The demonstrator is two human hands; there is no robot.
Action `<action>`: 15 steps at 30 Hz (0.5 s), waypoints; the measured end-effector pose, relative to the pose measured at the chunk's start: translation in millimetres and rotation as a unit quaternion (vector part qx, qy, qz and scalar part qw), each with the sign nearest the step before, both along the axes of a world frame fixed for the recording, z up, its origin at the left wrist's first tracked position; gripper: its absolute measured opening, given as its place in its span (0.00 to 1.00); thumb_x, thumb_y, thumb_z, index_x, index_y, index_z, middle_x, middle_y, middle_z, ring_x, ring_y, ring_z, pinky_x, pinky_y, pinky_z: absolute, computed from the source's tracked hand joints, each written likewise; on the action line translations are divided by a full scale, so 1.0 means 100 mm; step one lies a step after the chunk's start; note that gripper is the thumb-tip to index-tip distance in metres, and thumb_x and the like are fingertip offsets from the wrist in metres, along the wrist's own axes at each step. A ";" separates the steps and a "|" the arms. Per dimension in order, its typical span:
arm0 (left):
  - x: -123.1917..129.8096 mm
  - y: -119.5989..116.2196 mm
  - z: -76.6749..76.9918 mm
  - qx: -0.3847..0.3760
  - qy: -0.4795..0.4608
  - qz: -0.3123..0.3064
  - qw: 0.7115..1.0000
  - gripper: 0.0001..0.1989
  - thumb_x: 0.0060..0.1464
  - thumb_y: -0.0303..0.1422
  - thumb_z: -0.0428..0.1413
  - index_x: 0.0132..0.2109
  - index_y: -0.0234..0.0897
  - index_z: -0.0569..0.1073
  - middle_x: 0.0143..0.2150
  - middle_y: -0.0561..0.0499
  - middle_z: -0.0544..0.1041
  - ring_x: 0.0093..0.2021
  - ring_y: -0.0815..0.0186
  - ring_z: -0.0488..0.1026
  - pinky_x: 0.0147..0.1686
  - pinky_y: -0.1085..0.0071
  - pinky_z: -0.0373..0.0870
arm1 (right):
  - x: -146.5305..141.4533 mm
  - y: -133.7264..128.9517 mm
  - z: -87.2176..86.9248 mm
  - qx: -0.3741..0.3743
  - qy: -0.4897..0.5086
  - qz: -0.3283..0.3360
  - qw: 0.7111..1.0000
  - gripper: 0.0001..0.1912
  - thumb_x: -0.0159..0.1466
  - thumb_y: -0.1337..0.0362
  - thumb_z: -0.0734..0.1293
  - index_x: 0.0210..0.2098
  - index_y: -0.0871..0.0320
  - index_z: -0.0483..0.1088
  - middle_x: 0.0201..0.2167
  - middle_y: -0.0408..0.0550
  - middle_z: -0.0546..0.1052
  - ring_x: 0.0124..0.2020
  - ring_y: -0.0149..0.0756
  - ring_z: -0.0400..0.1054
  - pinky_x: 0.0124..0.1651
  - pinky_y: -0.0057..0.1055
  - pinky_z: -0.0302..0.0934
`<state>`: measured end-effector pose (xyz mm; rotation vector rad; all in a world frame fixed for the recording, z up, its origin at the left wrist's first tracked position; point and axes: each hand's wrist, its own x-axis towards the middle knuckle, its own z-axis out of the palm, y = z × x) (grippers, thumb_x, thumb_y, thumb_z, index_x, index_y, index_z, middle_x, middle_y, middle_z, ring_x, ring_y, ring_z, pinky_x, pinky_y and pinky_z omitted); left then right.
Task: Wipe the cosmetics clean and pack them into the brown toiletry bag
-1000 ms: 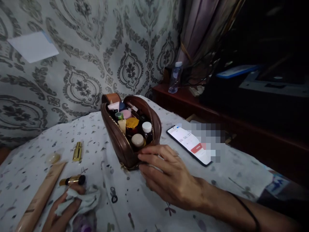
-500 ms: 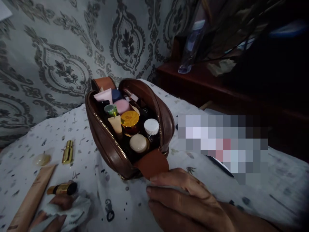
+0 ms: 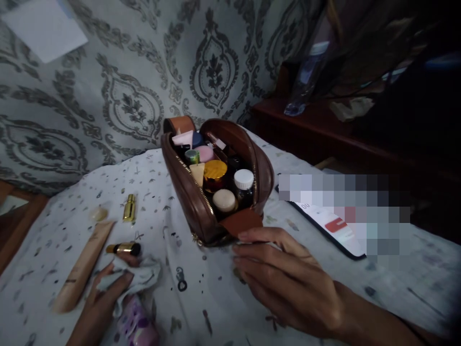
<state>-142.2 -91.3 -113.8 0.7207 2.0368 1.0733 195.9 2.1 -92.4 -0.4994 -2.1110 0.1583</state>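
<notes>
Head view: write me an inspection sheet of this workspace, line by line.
Surface: white patterned sheet, creased.
Main things: brown bag, open, holding assorted containers.
Clutter: beige tube and gold bottle at left; phone at right, partly pixelated.
Hands: left hand holds a pale cloth; right hand touches the bag's brown flap, grip unclear.
Cables: nothing clearly seen; upper right too dark.
Surroundings: patterned wall behind; clear bottle on a dark red ledge.

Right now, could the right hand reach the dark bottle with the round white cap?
Likely yes: the brown leather-look bag gapes open, nothing lies over the bottle, and the right hand is close, though it seems to hold the reddish-brown flap.
</notes>
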 end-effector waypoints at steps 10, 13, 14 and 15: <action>0.16 0.06 0.12 0.083 -0.080 -0.095 0.989 0.20 0.43 0.46 0.66 0.36 0.38 0.71 0.25 0.57 0.70 0.23 0.70 0.64 0.21 0.76 0.59 | -0.15 0.46 0.66 -0.051 -0.145 -0.084 0.984 0.13 0.69 0.71 0.60 0.45 0.57 0.75 0.40 0.52 0.79 0.37 0.36 0.75 0.37 0.30 0.69; 0.17 0.05 0.11 0.103 -0.078 -0.115 0.985 0.19 0.45 0.45 0.65 0.37 0.37 0.72 0.25 0.56 0.71 0.25 0.68 0.66 0.24 0.76 0.60 | -0.30 0.71 0.89 -0.097 -0.272 -0.036 0.957 0.10 0.66 0.71 0.63 0.37 0.58 0.77 0.36 0.51 0.78 0.38 0.38 0.74 0.41 0.31 0.66; 0.18 0.06 0.11 0.106 -0.079 -0.116 0.984 0.19 0.44 0.45 0.65 0.37 0.37 0.72 0.25 0.56 0.71 0.25 0.68 0.67 0.24 0.76 0.61 | -0.35 0.79 0.94 -0.097 -0.281 -0.016 0.955 0.08 0.65 0.71 0.64 0.35 0.59 0.77 0.38 0.51 0.78 0.41 0.40 0.74 0.43 0.32 0.65; 0.18 0.06 0.11 0.110 -0.080 -0.115 0.984 0.19 0.43 0.45 0.66 0.37 0.37 0.72 0.25 0.56 0.72 0.26 0.67 0.68 0.25 0.75 0.61 | -0.39 0.85 0.98 -0.095 -0.283 0.008 0.954 0.07 0.65 0.71 0.65 0.34 0.60 0.76 0.39 0.52 0.78 0.43 0.41 0.73 0.46 0.33 0.65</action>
